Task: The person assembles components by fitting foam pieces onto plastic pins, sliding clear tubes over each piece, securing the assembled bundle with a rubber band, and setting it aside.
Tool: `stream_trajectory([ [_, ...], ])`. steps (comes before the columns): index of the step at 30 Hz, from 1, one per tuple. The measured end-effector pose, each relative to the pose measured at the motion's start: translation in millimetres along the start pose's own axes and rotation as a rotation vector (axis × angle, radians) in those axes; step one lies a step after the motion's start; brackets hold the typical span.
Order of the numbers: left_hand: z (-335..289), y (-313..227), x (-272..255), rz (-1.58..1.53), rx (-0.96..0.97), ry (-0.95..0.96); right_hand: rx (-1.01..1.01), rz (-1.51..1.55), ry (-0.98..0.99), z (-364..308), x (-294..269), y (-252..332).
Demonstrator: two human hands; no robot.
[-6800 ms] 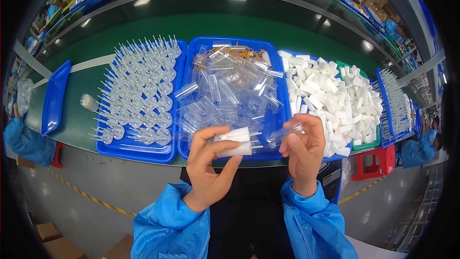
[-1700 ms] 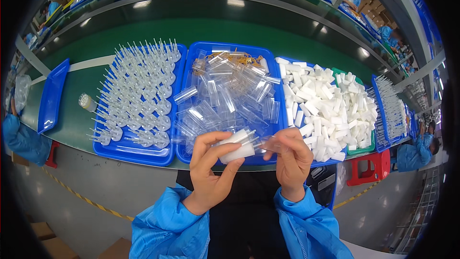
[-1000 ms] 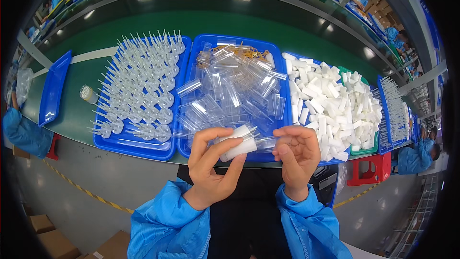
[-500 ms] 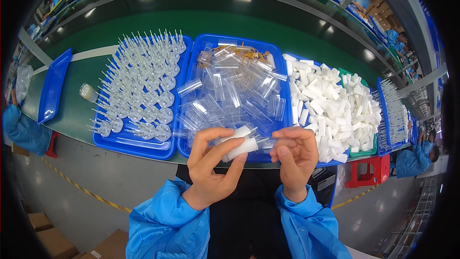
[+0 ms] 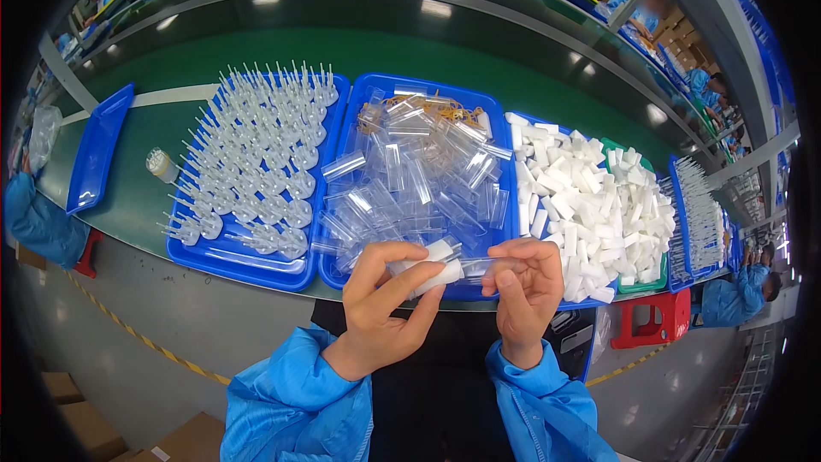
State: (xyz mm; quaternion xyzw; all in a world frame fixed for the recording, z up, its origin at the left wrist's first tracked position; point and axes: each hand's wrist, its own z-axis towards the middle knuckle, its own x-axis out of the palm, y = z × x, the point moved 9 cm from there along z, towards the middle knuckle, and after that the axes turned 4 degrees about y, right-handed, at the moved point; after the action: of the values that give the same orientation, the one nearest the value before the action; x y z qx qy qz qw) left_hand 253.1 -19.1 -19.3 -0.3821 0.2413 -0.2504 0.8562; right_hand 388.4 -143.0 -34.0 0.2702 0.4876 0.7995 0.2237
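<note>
My left hand (image 5: pixel 380 312) is closed round a couple of white foam blocks (image 5: pixel 441 275), with clear plastic showing along them. The right hand (image 5: pixel 528 298) pinches a clear plastic sleeve (image 5: pixel 475 266) between thumb and fingers. One end of that sleeve meets the foam in the left hand; whether foam is inside it, I cannot tell. Both hands are over the near edge of a blue tray (image 5: pixel 340 205) heaped with clear plastic sleeves (image 5: pixel 421 188). To the right, a pile of white foam blocks (image 5: pixel 569 175) fills another tray.
On the left, a blue tray (image 5: pixel 248 263) carries rows of clear-based parts with upright white stems (image 5: pixel 256 158). Beside it stand a small tub of white sticks (image 5: pixel 160 164) and a tilted blue tray (image 5: pixel 101 150). Orange rubber bands (image 5: pixel 453 111) lie behind the sleeves. Co-workers sit either side.
The view has shifted slightly, so the trays appear lower. Both hands keep their holds; the sleeve and foam stay end to end with little change.
</note>
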Motion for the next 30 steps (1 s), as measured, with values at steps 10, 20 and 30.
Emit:
stream_trajectory([
  [10,-3,-4,8,0.008,0.063,0.09,0.14,0.019,0.046,2,0,-12],
  [20,-9,-25,31,0.207,0.355,-0.083,-0.21,-0.59,-0.159,-1,27,16],
  [30,-13,-17,37,0.046,0.156,0.043,-0.228,-0.676,-0.118,-4,12,20],
])
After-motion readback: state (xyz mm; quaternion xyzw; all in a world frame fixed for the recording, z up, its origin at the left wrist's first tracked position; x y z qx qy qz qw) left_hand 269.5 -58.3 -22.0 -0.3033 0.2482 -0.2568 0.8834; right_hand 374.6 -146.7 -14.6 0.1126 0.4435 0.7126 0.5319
